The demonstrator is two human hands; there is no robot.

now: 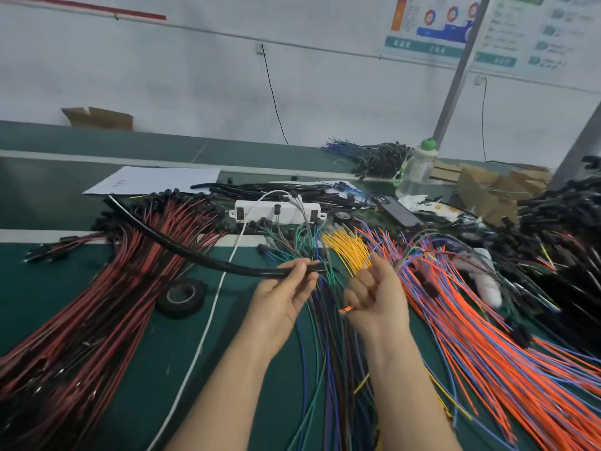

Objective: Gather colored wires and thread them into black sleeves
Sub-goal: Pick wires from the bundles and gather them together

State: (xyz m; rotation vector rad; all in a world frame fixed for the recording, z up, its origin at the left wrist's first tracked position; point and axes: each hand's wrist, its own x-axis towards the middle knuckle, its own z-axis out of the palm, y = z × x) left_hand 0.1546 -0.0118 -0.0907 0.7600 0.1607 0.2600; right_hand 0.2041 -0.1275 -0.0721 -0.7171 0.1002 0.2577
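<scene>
1. While the left hand (283, 297) pinches the long black flexible sleeve (195, 252) between thumb and curled fingers, close to its near end, the rest of the sleeve arcs up and away to the left over the red-and-black wire bundle (97, 304). Judgement: holding it near the mouth keeps the opening steady.
2. Right hand (377, 297): fingers curled in a loose fist round a small bunch of thin coloured wires. Their orange and yellow tips (345, 309) poke out towards the left hand.
3. The tips sit below and to the right of the sleeve mouth, near it but not touching.
4. Judgement: the short stick-out stops the limp strands drooping or splaying on entry.
5. Stock lies within reach on the green bench mat (146, 353): a fan of loose orange and blue wires (471, 320) to the right, and a short yellow wire bunch (348, 249) behind the hands.
6. Step in hand: wires gathered, threading not yet started. The next move needs the tips level with the mouth. Risk: one strand catching on the rim.
</scene>
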